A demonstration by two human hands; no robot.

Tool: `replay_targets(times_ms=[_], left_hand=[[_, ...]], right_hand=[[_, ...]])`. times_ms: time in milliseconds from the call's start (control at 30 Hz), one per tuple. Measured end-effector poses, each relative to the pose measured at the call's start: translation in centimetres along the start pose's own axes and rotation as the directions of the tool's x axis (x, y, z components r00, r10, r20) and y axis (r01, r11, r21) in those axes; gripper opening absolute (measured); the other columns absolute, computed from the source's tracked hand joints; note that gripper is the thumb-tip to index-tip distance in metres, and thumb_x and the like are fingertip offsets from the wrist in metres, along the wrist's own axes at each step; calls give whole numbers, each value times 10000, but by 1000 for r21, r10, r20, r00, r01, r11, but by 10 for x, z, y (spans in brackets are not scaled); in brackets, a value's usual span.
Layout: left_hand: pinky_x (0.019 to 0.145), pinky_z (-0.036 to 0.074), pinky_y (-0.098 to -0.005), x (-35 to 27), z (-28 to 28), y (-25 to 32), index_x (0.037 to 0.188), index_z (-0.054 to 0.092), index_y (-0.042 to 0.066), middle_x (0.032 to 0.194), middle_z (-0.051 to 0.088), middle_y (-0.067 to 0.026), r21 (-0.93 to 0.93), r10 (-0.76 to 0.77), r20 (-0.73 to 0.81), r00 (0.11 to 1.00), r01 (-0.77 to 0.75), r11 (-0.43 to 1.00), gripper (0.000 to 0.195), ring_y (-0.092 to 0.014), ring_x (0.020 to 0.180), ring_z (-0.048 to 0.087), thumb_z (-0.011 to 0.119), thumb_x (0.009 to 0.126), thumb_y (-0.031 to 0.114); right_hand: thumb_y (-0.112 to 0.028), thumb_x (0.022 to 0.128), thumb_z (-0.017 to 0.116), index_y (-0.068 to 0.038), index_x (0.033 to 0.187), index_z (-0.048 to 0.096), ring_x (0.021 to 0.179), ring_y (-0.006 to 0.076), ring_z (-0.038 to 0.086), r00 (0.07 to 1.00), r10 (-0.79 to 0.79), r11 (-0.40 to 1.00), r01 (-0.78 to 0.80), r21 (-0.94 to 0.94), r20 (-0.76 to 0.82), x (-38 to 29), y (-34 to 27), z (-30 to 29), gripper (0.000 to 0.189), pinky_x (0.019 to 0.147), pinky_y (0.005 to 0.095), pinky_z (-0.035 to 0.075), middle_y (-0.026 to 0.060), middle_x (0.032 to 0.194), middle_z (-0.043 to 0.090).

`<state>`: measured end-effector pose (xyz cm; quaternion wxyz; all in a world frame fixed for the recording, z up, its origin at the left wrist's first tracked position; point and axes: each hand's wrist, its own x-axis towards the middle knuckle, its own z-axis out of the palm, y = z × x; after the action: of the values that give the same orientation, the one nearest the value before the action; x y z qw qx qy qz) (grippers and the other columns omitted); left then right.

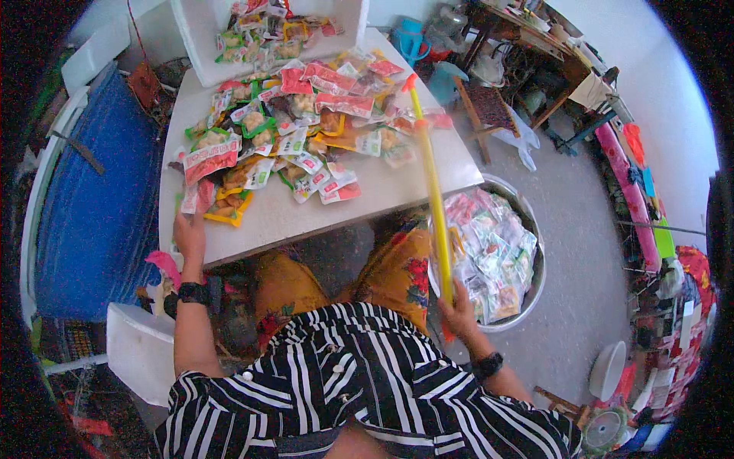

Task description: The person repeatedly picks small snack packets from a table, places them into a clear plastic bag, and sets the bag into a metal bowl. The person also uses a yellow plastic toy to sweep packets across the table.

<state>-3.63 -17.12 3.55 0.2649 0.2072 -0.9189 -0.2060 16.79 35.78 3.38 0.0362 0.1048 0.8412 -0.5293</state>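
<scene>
My left hand (189,235) is at the left front edge of a white table (275,226), its fingers on a small red-and-white food packet (199,197) at the edge of a pile. The pile holds many sealed plastic food packets (252,123) with red, green and yellow borders. My right hand (457,312) grips the lower end of a long yellow stick (437,218) with red at its upper end. The stick slants up across the table's right edge. Beneath it, to the right, a round metal basin (539,275) full of packets stands on the floor.
An open white foam box (192,46) with more packets lies at the table's far side. A small stool (490,109) and a blue jug (409,40) stand beyond the right corner. Left are a blue sheet (103,195) and a white foam piece (140,350). A white basin (608,370) is lower right.
</scene>
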Motion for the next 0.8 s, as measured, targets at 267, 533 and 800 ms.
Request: replay_targets(times_ms=[267, 533, 800], left_hand=[[778, 367, -395, 1, 7, -4, 1072, 430, -33, 984, 502, -232, -24, -96, 68, 993, 98, 995, 539, -361, 916, 473, 539, 729, 368], [804, 362, -389, -4, 15, -6, 1088, 417, -32, 1003, 493, -240, -27, 21, -39, 999, -22, 999, 536, -359, 937, 467, 551, 720, 334], [796, 366, -397, -1, 12, -13, 1093, 411, -26, 998, 494, -241, 7, -4, -42, 999, 4, 1000, 534, -365, 922, 470, 543, 726, 339]], right_hand=[[-157, 763, 529, -27, 1207, 284, 811, 211, 516, 960, -268, 950, 250, -189, -77, 175, -43, -29, 524, 690, 284, 423, 156, 938, 514], [-120, 764, 516, -42, 1215, 253, 650, 128, 517, 964, -234, 919, 262, -293, 127, 151, -40, -20, 529, 536, 239, 432, 78, 815, 520], [-128, 762, 550, -39, 1190, 301, 803, 177, 514, 973, -226, 973, 228, -44, 54, 119, -52, -22, 503, 665, 292, 436, 131, 975, 505]])
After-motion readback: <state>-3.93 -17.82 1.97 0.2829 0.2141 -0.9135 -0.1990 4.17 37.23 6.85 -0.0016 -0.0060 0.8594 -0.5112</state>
